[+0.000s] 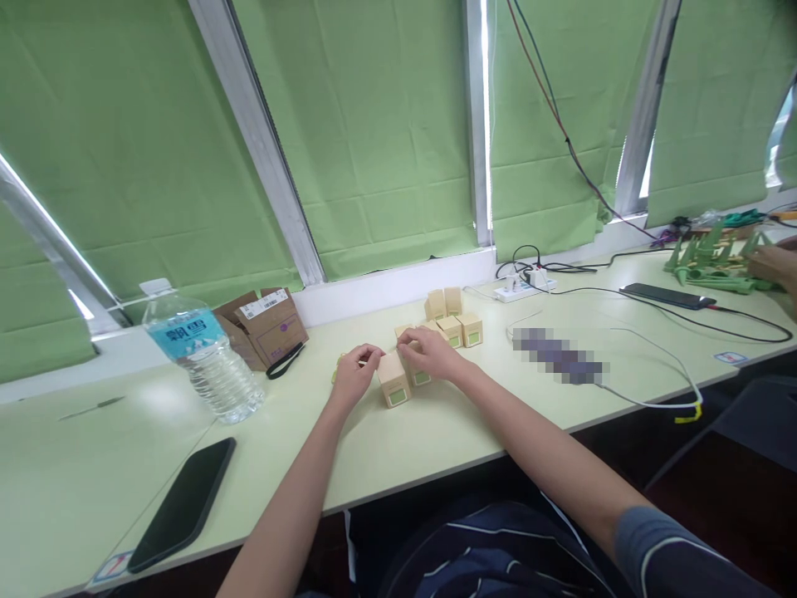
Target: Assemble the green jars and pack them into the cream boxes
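A small tan cardboard box (393,382) with a green label stands on the table in front of me. My left hand (357,372) touches its upper left edge, thumb and fingers pinched at the top corner. My right hand (429,352) reaches over from the right, its fingertips at the box's upper right edge. Another small labelled box (422,378) stands partly under my right hand. Behind it are several more boxes of the same kind (471,329), some hidden by my hand. Two small boxes (444,303) stand at the back. Something yellow shows behind my left hand.
At left are a large water bottle (202,353), an opened brown carton (267,332) and a phone (183,502). A power strip (525,287) with cables lies by the wall. Farther right are a second phone (668,296), green pieces (713,264) and another person's hand (775,264).
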Motion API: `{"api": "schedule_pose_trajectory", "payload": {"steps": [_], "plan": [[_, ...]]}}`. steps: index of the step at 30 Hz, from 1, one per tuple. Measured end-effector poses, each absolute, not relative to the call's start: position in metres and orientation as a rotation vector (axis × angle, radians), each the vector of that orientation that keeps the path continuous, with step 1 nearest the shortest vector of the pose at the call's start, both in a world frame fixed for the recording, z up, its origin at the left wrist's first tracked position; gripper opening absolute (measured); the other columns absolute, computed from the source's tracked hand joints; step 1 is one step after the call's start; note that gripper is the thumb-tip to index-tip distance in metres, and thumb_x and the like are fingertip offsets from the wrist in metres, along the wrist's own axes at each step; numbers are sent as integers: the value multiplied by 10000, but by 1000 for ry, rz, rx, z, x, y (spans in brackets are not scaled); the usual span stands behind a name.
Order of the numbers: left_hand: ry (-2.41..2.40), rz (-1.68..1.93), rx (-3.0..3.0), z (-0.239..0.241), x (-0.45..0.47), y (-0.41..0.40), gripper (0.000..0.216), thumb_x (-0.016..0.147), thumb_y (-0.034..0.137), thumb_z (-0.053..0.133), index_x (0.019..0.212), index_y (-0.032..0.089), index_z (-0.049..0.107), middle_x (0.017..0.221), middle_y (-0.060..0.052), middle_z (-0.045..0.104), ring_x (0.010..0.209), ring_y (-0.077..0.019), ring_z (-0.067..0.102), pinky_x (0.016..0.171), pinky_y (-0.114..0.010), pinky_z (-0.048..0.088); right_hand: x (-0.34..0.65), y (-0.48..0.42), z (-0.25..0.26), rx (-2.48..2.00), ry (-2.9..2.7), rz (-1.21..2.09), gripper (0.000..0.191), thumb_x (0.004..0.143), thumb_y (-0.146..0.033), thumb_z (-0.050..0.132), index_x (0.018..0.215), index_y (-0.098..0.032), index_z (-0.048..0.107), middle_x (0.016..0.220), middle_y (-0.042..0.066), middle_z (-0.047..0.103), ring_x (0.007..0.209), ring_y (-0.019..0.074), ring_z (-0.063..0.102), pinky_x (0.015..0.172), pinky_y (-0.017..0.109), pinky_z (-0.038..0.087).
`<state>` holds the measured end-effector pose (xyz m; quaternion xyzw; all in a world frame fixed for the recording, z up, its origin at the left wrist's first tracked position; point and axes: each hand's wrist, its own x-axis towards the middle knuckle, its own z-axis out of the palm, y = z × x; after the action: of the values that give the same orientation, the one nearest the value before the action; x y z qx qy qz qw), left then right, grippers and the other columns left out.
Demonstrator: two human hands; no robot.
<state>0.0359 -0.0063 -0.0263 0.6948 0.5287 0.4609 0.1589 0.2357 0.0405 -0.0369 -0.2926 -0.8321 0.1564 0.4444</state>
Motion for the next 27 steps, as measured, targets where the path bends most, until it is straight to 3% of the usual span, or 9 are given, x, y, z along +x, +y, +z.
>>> {"api": "schedule_pose_trajectory", "payload": {"steps": [11, 27], "plan": [[1581, 1245, 2042, -27, 37, -6, 252, 825, 376, 515, 725, 195, 659, 750, -15, 678, 734, -171, 588, 724, -279, 448, 235, 37, -36, -659, -2132, 363, 148, 900, -202, 571, 934, -202, 715, 952, 45, 728, 934, 201, 608, 859, 340, 442], [1597, 1221, 2045, -28, 36, -6, 254, 827, 370, 519, 762, 191, 687, 796, -25, 705, 754, -173, 606, 734, -281, 457, 236, 35, -34, -694, -2163, 360, 188, 897, -208, 573, 974, -209, 744, 968, 41, 742, 941, 198, 630, 836, 317, 454]]}}
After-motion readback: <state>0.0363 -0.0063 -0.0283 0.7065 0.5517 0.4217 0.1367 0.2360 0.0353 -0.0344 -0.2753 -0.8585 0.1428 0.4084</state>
